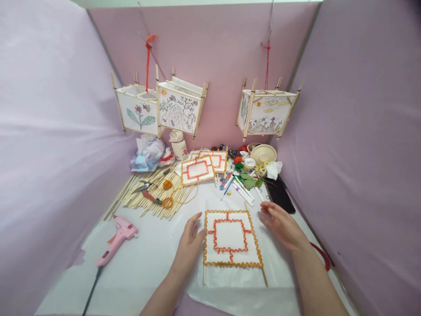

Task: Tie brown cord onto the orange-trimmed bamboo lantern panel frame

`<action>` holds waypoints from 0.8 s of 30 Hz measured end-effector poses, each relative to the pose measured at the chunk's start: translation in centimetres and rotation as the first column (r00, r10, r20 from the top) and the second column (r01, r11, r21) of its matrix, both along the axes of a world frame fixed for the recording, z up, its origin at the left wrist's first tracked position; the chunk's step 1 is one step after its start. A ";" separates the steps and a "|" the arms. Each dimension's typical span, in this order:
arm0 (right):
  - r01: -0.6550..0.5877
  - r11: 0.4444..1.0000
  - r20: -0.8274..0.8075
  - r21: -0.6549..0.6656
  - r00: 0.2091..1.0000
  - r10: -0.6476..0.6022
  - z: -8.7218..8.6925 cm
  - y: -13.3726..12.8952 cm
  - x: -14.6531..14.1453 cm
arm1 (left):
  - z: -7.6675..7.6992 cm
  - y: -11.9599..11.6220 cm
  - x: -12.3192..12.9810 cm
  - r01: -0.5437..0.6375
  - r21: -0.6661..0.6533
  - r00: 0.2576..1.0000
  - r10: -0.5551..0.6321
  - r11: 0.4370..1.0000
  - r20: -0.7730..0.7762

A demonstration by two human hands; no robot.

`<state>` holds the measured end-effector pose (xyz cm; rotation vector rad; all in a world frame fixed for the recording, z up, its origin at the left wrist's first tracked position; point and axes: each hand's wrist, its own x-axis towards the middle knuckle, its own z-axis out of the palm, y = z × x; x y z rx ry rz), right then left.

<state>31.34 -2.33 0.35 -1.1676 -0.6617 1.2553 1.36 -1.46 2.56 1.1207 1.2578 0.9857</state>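
A white panel (229,235) framed with thin sticks lies on the covered table in front of me. Wavy orange-yellow cord edges it, and a red wavy cord square sits inside with short red links. My left hand (190,235) rests at the panel's left side, thumb at the edge, fingers apart; whether it touches the frame I cannot tell. My right hand (279,223) hovers to the panel's upper right, fingers loosely spread and holding nothing. A white marker (259,194) lies just beyond its fingertips.
A pink glue gun (118,240) lies at left, its cord running forward. Behind are loose sticks (158,193), pruning shears (149,194), finished panels (197,170), markers (242,193), leaves (250,181) and a phone (280,195). Lanterns (179,107) hang above.
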 end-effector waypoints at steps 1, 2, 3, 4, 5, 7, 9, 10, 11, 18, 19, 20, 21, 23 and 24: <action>0.092 0.996 0.091 0.014 0.992 -0.092 -0.4 0.3 -0.1 | -0.1 0.5 0.0 0.006 0.051 0.997 -0.002 0.999 -0.072; 0.180 0.983 0.201 0.046 0.962 -0.186 -0.8 0.5 -0.3 | -0.1 1.1 0.1 0.014 0.124 0.991 0.003 0.992 -0.136; 0.247 0.964 0.322 0.096 0.909 -0.265 -1.3 0.8 -0.6 | -0.2 1.8 0.3 0.033 0.205 0.980 0.008 0.978 -0.199; 0.275 0.949 0.444 0.156 0.839 -0.316 -1.7 1.0 -0.9 | -0.3 2.5 0.6 0.059 0.282 0.966 0.017 0.958 -0.258; 0.262 0.942 0.555 0.211 0.761 -0.335 -2.2 1.2 -1.2 | -0.5 3.1 1.0 0.091 0.339 0.951 0.019 0.936 -0.307; 0.159 0.950 0.729 0.268 0.611 -0.308 -3.0 1.4 -1.7 | -1.0 4.1 1.9 0.161 0.407 0.925 0.006 0.899 -0.379; 0.054 0.963 0.831 0.263 0.494 -0.255 -3.7 1.5 -2.0 | -1.7 4.7 2.9 0.216 0.426 0.906 -0.018 0.879 -0.423; 0.027 0.965 0.859 0.259 0.451 -0.243 -4.0 1.5 -2.1 | -2.1 4.9 3.2 0.228 0.424 0.902 -0.027 0.877 -0.431; 0.013 0.966 0.877 0.258 0.416 -0.240 -4.3 1.5 -2.1 | -2.6 4.9 3.5 0.239 0.419 0.899 -0.037 0.876 -0.436; -0.037 0.975 0.949 0.219 0.242 -0.204 -4.2 1.5 -2.6 | -3.6 4.5 3.2 0.226 0.405 0.905 -0.037 0.886 -0.424; -0.043 0.976 0.954 0.214 0.225 -0.200 -4.2 1.5 -2.7 | -3.6 4.5 3.1 0.218 0.409 0.908 -0.031 0.886 -0.417; -0.050 0.976 0.958 0.210 0.211 -0.195 -4.1 1.5 -2.8 | -3.5 4.5 3.0 0.214 0.412 0.911 -0.029 0.886 -0.412; -0.057 0.977 0.961 0.206 0.198 -0.191 -4.0 1.5 -2.9 | -3.6 4.5 2.8 0.214 0.413 0.913 -0.031 0.885 -0.407; -0.061 0.977 0.966 0.202 0.178 -0.189 -3.9 1.5 -3.1 | -3.7 4.5 2.7 0.219 0.410 0.916 -0.042 0.886 -0.399; -0.060 0.977 0.966 0.203 0.173 -0.190 -3.9 1.5 -3.1 | -3.8 4.5 2.7 0.220 0.408 0.916 -0.044 0.886 -0.398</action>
